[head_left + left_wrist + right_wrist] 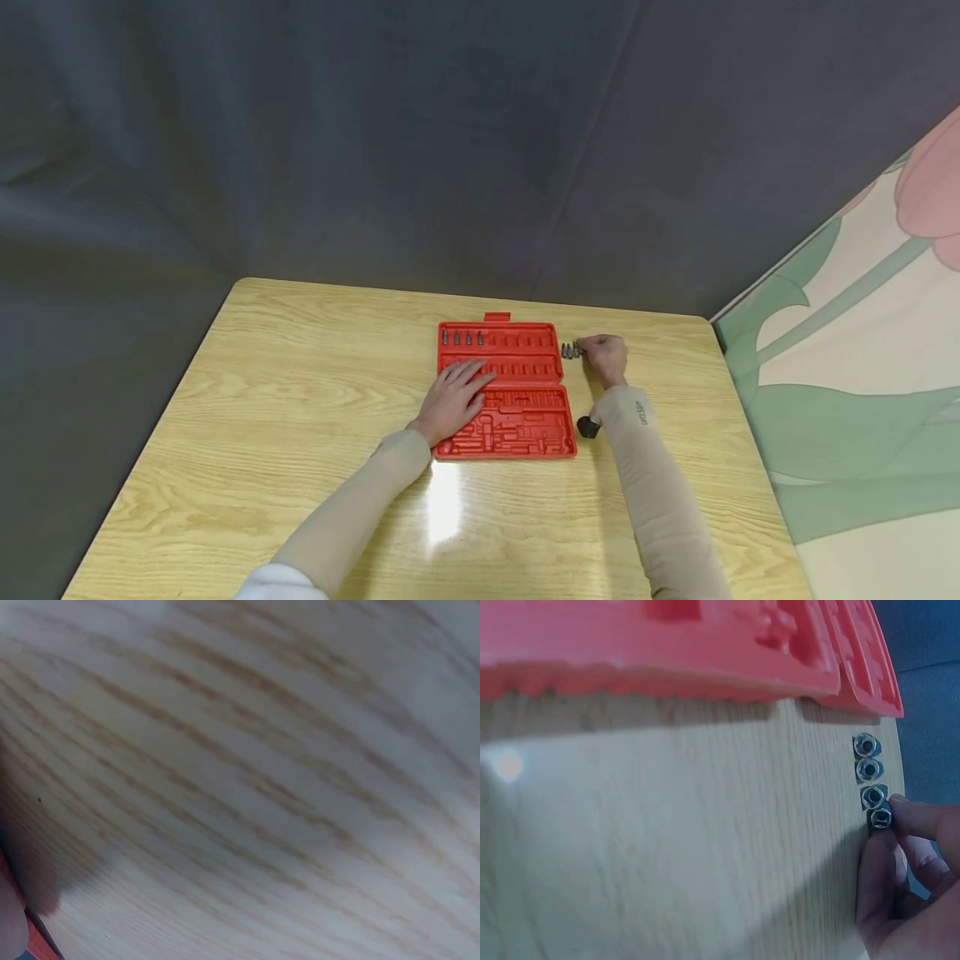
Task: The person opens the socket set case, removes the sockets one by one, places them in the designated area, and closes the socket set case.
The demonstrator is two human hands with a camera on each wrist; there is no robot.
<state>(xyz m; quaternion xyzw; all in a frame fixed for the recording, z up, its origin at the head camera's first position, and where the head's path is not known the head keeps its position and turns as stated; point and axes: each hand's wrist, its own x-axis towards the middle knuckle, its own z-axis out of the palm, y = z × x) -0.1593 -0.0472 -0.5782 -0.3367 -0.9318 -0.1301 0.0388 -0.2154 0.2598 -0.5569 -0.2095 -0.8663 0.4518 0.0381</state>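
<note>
A red moulded tool case [528,450] lies unfolded on the table, with several small metal socket bits [457,338] in the slots at its upper left. My left hand [452,400] rests on the left part of the case, fingers extended; only a fingertip edge [10,930] shows in the left wrist view. To the right of the case stands a short row of socket bits [868,769]. Thumb and fingers of my right hand [606,358] pinch the nearest socket bit [880,819] at the end of this row, close against its neighbour.
The wood-grain table [300,375] extends around the case. A black object [588,427], partly covered by the right sleeve, is right of the case. Dark cloth [420,167] hangs behind the table, and a flower-patterned surface [862,358] borders the right side.
</note>
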